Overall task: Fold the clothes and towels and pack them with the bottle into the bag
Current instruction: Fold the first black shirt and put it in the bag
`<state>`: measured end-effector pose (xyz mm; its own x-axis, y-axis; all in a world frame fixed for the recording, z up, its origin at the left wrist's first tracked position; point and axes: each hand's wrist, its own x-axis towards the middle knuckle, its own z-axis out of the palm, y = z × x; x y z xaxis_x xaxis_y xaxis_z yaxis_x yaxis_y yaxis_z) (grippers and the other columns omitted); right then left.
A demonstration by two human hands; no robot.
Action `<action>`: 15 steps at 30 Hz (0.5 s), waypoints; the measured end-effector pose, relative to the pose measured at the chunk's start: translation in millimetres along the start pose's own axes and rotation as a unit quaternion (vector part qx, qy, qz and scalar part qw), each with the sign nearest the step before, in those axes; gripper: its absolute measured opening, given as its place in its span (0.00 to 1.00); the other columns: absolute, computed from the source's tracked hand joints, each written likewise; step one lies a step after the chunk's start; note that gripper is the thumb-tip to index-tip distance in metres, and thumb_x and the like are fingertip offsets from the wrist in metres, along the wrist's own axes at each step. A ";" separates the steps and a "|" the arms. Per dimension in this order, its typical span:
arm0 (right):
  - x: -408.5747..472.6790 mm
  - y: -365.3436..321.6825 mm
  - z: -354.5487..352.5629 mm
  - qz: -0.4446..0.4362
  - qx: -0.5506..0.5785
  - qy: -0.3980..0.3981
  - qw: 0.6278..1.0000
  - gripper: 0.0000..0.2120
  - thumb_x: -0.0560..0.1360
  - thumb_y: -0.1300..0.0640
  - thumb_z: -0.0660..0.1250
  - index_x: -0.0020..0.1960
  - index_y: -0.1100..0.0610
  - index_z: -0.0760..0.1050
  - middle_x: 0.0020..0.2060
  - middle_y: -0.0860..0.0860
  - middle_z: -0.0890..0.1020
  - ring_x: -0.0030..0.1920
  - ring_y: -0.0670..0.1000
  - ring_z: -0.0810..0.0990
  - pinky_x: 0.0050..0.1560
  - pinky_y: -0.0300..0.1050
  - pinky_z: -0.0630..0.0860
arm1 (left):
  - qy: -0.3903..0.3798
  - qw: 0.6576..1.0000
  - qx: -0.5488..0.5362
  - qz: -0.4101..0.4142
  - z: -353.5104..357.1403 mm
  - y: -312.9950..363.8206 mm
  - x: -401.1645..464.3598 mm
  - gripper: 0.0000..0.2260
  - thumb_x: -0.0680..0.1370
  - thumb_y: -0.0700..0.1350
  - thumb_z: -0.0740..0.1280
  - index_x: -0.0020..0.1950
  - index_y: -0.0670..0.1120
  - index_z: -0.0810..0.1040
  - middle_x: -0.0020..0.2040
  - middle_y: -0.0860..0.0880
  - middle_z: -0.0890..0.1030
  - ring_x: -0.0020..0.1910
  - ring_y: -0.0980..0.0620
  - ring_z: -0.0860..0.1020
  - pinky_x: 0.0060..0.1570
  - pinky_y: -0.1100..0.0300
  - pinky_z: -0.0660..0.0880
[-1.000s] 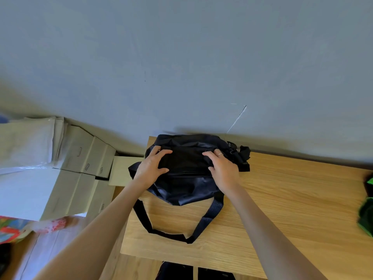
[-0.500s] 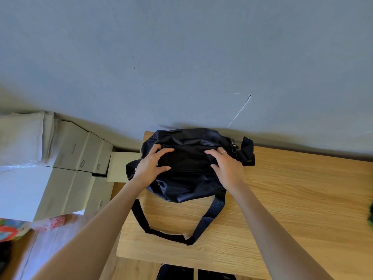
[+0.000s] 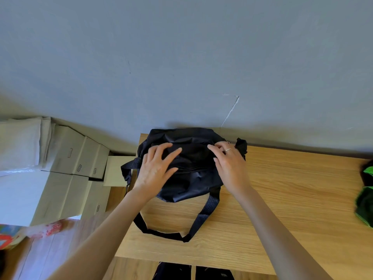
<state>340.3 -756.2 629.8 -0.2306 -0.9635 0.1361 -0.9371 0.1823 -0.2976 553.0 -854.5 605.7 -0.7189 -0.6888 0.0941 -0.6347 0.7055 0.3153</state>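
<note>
A wooden surface (image 3: pixel 282 199) stands against a grey wall. The left hand (image 3: pixel 155 168) rests spread on the black bag (image 3: pixel 189 178); the bag's long axis runs left-right. At its far-right end, the right hand (image 3: pixel 228 160) seems to pinch something, probably the zipper.

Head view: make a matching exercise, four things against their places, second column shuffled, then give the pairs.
Things:
1. black bag
2. bag strap
3. cardboard boxes
4. green cloth

Places:
A. right edge of the table
B. on the floor, left of the table
C. looped on the tabletop, nearer the person
D. by the wall, under both hands

Pairs: 1-D, 2-C, 3-B, 4-A
</note>
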 end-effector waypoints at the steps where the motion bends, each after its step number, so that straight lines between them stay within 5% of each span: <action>1: -0.5 4.0 -0.6 -0.008 -0.033 0.023 0.999 0.22 0.69 0.66 0.71 0.63 0.58 0.76 0.57 0.56 0.77 0.55 0.57 0.77 0.53 0.54 0.77 | -0.010 1.000 0.003 0.022 1.3 6.0 2.7 0.26 0.74 0.49 0.70 0.71 0.51 0.68 0.67 0.45 0.69 0.64 0.44 0.66 0.57 0.46 0.72; 5: 2.1 23.4 3.6 -0.014 -0.129 -0.016 0.991 0.29 0.71 0.58 0.71 0.70 0.58 0.68 0.67 0.56 0.73 0.69 0.58 0.67 0.70 0.56 0.63 | -0.092 0.989 0.045 0.107 18.1 25.7 10.8 0.26 0.75 0.54 0.64 0.72 0.51 0.66 0.72 0.46 0.67 0.72 0.44 0.63 0.66 0.46 0.65; 9: 8.0 30.7 12.8 -0.011 -0.183 -0.046 0.982 0.27 0.73 0.55 0.70 0.69 0.60 0.69 0.68 0.57 0.71 0.72 0.59 0.63 0.73 0.58 0.50 | -0.164 0.973 0.107 0.121 40.2 32.8 12.6 0.30 0.75 0.59 0.58 0.75 0.49 0.59 0.74 0.47 0.63 0.74 0.42 0.57 0.68 0.42 0.62; 15: 19.1 29.5 26.8 0.010 -0.215 -0.056 0.975 0.21 0.67 0.60 0.76 0.59 0.59 0.79 0.59 0.58 0.80 0.68 0.61 0.69 0.71 0.60 0.54 | -0.206 0.961 0.144 0.118 59.7 28.4 12.0 0.28 0.78 0.61 0.48 0.75 0.49 0.57 0.75 0.48 0.62 0.75 0.43 0.55 0.67 0.39 0.60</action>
<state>315.4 -774.5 598.2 -0.2417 -0.9701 0.0227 -0.9617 0.2426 0.1274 509.4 -832.8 559.4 -0.8655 -0.4218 -0.2702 -0.4504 0.8913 0.0514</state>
